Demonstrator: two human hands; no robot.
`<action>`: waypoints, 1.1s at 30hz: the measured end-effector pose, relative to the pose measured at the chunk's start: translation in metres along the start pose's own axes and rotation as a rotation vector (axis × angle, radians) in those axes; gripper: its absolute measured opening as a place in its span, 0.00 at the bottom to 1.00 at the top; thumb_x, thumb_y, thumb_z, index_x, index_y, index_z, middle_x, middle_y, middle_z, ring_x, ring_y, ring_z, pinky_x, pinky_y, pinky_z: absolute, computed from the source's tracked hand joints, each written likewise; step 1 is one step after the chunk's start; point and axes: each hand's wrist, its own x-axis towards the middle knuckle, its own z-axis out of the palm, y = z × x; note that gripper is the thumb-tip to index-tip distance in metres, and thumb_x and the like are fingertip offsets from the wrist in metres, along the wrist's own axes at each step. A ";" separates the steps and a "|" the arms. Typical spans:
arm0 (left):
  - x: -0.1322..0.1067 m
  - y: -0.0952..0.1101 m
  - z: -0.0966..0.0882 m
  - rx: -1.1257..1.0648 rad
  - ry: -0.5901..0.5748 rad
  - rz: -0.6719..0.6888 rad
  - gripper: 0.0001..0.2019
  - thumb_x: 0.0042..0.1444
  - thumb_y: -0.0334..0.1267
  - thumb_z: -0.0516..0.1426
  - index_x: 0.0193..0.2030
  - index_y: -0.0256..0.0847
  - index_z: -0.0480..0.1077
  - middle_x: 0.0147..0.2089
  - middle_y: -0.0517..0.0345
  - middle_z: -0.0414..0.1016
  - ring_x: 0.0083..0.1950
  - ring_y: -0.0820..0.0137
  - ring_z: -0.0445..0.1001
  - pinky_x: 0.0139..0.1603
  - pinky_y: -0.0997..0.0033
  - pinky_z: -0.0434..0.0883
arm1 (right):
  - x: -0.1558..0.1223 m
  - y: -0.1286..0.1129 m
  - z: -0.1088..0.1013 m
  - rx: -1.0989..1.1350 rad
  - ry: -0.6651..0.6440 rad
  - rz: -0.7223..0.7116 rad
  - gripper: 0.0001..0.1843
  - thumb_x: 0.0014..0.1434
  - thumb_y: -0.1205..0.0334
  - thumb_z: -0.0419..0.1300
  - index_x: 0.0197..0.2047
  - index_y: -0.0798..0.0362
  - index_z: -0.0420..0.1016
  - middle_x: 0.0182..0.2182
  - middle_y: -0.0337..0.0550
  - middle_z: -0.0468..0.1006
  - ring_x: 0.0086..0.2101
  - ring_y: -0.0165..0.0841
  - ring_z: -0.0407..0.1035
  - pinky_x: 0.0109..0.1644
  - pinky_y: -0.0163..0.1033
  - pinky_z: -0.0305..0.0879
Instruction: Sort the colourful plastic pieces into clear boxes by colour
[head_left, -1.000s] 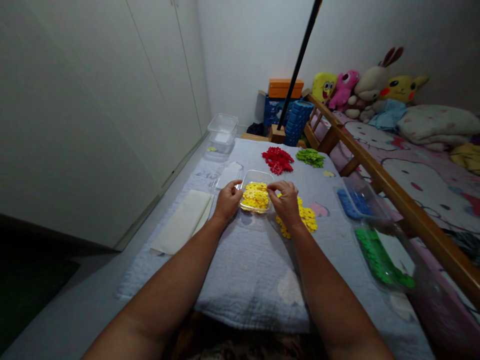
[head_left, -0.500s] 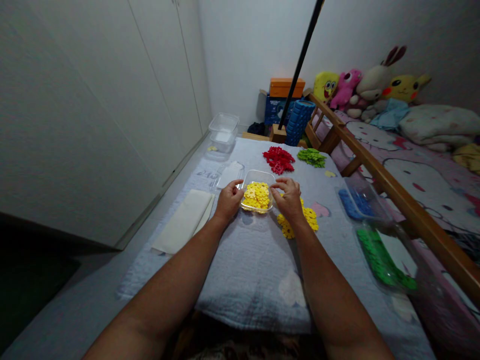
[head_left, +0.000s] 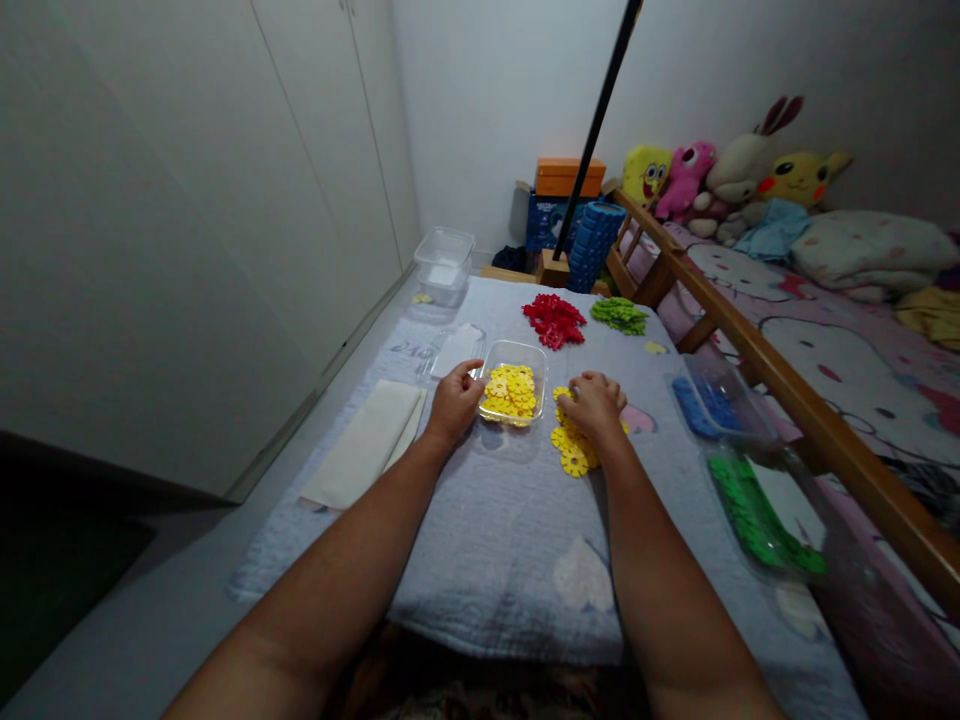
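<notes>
Currently, on the cloth-covered table (head_left: 487, 560), the right hand (head_left: 596, 400) curls over a loose yellow pile (head_left: 574, 460) of flower-shaped pieces; whether it grips any is hidden. Just beyond and leftward sits an open clear tub (head_left: 514, 353), partly filled with yellow pieces (head_left: 511, 390); the left hand (head_left: 455, 400) bends at its left side, grip unclear. Gathering pieces seems underway, calling for a fingertip pinch. Toward the far edge lie red (head_left: 555, 320) and light-green piles (head_left: 619, 315).

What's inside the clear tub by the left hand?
The clear tub holds heaped yellow flower-shaped pieces; the upper ones show, but whatever lies buried beneath them is mostly covered.
</notes>
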 end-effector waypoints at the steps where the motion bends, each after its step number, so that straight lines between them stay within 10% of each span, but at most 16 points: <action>1: 0.000 0.000 0.000 0.000 0.001 -0.002 0.24 0.54 0.41 0.57 0.55 0.32 0.76 0.23 0.69 0.58 0.26 0.73 0.58 0.31 0.72 0.59 | -0.001 -0.001 0.001 -0.014 -0.007 -0.007 0.15 0.60 0.55 0.61 0.46 0.50 0.84 0.60 0.54 0.73 0.58 0.53 0.60 0.61 0.57 0.55; 12: 0.000 0.001 0.000 0.003 -0.006 -0.016 0.25 0.53 0.42 0.57 0.55 0.32 0.76 0.23 0.69 0.58 0.25 0.73 0.58 0.30 0.72 0.58 | 0.002 -0.002 -0.001 0.095 0.075 0.047 0.12 0.58 0.60 0.61 0.43 0.47 0.83 0.48 0.50 0.77 0.51 0.47 0.65 0.56 0.50 0.59; 21: 0.000 0.001 0.000 0.003 0.000 -0.006 0.24 0.54 0.42 0.57 0.55 0.32 0.76 0.23 0.69 0.58 0.26 0.73 0.58 0.31 0.72 0.59 | 0.005 -0.011 -0.015 0.649 0.236 -0.049 0.10 0.60 0.58 0.57 0.37 0.52 0.78 0.37 0.45 0.81 0.40 0.37 0.74 0.49 0.40 0.66; 33: 0.000 -0.002 0.001 0.011 -0.005 -0.009 0.24 0.53 0.41 0.57 0.56 0.33 0.76 0.23 0.68 0.59 0.26 0.73 0.59 0.32 0.72 0.60 | -0.011 -0.056 -0.008 0.421 0.226 -0.157 0.08 0.61 0.65 0.61 0.38 0.48 0.82 0.38 0.43 0.79 0.46 0.41 0.66 0.56 0.46 0.54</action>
